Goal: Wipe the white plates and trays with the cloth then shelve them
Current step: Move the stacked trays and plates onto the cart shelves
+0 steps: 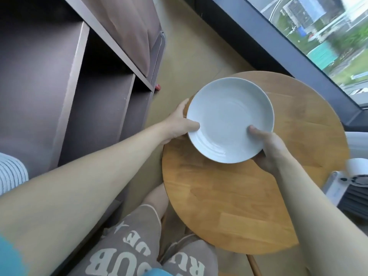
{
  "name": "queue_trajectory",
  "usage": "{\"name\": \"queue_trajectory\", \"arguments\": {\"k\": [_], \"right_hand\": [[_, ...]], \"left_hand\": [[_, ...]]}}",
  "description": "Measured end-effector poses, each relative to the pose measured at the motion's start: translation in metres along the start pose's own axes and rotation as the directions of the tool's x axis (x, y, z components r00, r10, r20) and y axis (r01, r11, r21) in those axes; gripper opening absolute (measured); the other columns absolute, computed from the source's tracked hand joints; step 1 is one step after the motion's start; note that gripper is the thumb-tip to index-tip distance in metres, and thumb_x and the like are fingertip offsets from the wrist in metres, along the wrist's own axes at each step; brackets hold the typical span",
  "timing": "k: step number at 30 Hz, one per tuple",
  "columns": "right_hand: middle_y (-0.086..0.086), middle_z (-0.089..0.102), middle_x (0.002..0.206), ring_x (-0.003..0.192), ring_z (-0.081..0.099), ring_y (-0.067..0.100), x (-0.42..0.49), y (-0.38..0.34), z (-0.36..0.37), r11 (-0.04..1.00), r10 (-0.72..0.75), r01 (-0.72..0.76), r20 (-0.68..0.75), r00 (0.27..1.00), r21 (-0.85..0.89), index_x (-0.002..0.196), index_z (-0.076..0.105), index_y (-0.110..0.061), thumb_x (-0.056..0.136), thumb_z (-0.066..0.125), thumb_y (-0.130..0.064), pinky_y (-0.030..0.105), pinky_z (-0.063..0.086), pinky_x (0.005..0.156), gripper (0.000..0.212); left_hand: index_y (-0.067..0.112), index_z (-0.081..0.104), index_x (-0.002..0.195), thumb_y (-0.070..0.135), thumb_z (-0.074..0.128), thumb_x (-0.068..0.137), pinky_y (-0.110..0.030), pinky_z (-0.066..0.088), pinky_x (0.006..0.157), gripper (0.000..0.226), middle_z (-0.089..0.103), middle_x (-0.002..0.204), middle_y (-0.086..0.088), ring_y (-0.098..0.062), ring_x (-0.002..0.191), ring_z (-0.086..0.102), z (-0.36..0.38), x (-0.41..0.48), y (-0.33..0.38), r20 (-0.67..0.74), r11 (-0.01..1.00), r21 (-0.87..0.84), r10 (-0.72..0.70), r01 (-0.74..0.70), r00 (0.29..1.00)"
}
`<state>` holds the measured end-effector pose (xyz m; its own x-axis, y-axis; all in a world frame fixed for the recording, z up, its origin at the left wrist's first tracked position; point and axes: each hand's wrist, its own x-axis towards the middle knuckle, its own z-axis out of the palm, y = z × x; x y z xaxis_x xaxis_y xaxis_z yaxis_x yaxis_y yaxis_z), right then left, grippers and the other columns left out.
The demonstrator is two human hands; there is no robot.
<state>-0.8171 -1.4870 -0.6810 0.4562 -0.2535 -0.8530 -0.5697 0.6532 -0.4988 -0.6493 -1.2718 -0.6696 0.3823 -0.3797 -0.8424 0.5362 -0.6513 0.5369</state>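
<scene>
The left hand [177, 124] grips the left rim of the plate [227, 116], thumb lying on top of the rim and fingers curled behind the edge. The right hand [268, 148] grips the near right rim, thumb pressed inside the plate and fingers underneath. The white plate faces up between both hands, over the far left part of the round wooden table [239, 206]; its hollow shows only glossy white with faint rings. Below the arms are the person's grey shorts [127, 246] with pale lettering. To the left of the table stands a dark brown shelf [95, 108]; its open compartments show only dark boards and shadow. A white device [354, 180] sits at the table's right edge. A window [328, 36] runs across the upper right.
</scene>
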Motion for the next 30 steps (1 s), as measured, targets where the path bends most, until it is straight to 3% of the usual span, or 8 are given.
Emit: {"name": "queue_trajectory", "arguments": {"k": [1, 4, 8, 13, 18, 24, 30], "right_hand": [[0.000, 0.077, 0.117, 0.101, 0.076, 0.026, 0.000, 0.000, 0.000, 1.000, -0.010, 0.010, 0.014, 1.000, -0.006, 0.129, 0.062, -0.022, 0.094, 0.069, -0.020, 0.043, 0.063, 0.069, 0.035], [0.001, 0.076, 0.119, 0.102, 0.075, 0.026, 0.000, 0.000, 0.000, 0.999, -0.039, 0.040, 0.037, 0.999, -0.022, 0.132, 0.061, -0.022, 0.093, 0.070, -0.021, 0.043, 0.062, 0.069, 0.040], [0.003, 0.075, 0.121, 0.105, 0.075, 0.029, -0.001, 0.000, 0.001, 1.000, -0.026, 0.026, 0.022, 0.999, 0.008, 0.133, 0.061, -0.021, 0.093, 0.070, -0.019, 0.047, 0.062, 0.072, 0.041], [0.005, 0.075, 0.121, 0.106, 0.074, 0.031, -0.005, -0.002, 0.004, 0.998, 0.016, -0.016, 0.000, 1.000, 0.067, 0.133, 0.061, -0.017, 0.093, 0.069, -0.013, 0.048, 0.062, 0.075, 0.041], [0.008, 0.075, 0.119, 0.106, 0.073, 0.033, -0.023, 0.009, -0.004, 0.995, 0.093, -0.091, -0.032, 0.995, 0.040, 0.133, 0.061, -0.012, 0.094, 0.067, -0.008, 0.051, 0.063, 0.080, 0.040], [0.008, 0.076, 0.117, 0.106, 0.072, 0.035, -0.049, 0.021, -0.010, 0.988, 0.137, -0.141, -0.072, 0.988, -0.058, 0.132, 0.062, -0.014, 0.092, 0.069, -0.008, 0.054, 0.061, 0.085, 0.040], [0.004, 0.078, 0.112, 0.101, 0.075, 0.032, -0.064, 0.014, 0.005, 0.986, 0.117, -0.119, -0.031, 0.993, -0.117, 0.131, 0.062, -0.015, 0.090, 0.072, -0.011, 0.047, 0.063, 0.072, 0.042]], "left_hand": [[0.038, 0.020, 0.158, 0.009, 0.066, 0.084, -0.048, 0.057, 0.095, 0.091, 0.059, 0.137, 0.001, -0.024, 0.120, 0.062, 0.001, 0.001, 0.002, 0.018, 1.000, -0.001, 0.014, -0.014, 1.000], [0.034, 0.034, 0.152, 0.016, 0.075, 0.089, -0.034, 0.058, 0.086, 0.077, 0.062, 0.135, 0.005, -0.017, 0.120, 0.062, 0.007, 0.004, 0.006, 0.045, 0.998, -0.025, 0.064, -0.063, 0.997], [0.025, 0.045, 0.146, 0.025, 0.080, 0.087, -0.043, 0.056, 0.098, 0.069, 0.065, 0.133, 0.002, -0.019, 0.119, 0.064, 0.010, 0.004, 0.005, 0.007, 1.000, -0.008, 0.022, -0.022, 1.000], [0.019, 0.054, 0.138, 0.019, 0.082, 0.085, -0.040, 0.058, 0.094, 0.060, 0.069, 0.126, 0.000, -0.020, 0.113, 0.068, 0.014, -0.001, 0.007, -0.039, 1.000, -0.027, 0.009, -0.010, 0.999], [0.018, 0.047, 0.143, 0.023, 0.087, 0.079, -0.044, 0.054, 0.101, 0.075, 0.064, 0.131, -0.001, -0.022, 0.115, 0.064, 0.029, -0.025, -0.018, -0.093, 0.996, -0.080, -0.054, 0.047, 0.994], [0.022, 0.049, 0.139, 0.023, 0.086, 0.080, -0.043, 0.055, 0.099, 0.070, 0.065, 0.127, 0.001, -0.019, 0.112, 0.065, 0.047, -0.059, -0.049, -0.100, 0.982, -0.173, -0.099, 0.081, 0.990], [0.023, 0.046, 0.142, 0.025, 0.085, 0.081, -0.038, 0.055, 0.098, 0.073, 0.063, 0.130, 0.003, -0.018, 0.114, 0.063, 0.037, -0.089, -0.048, -0.153, 0.973, -0.223, -0.096, 0.060, 0.984]]}}
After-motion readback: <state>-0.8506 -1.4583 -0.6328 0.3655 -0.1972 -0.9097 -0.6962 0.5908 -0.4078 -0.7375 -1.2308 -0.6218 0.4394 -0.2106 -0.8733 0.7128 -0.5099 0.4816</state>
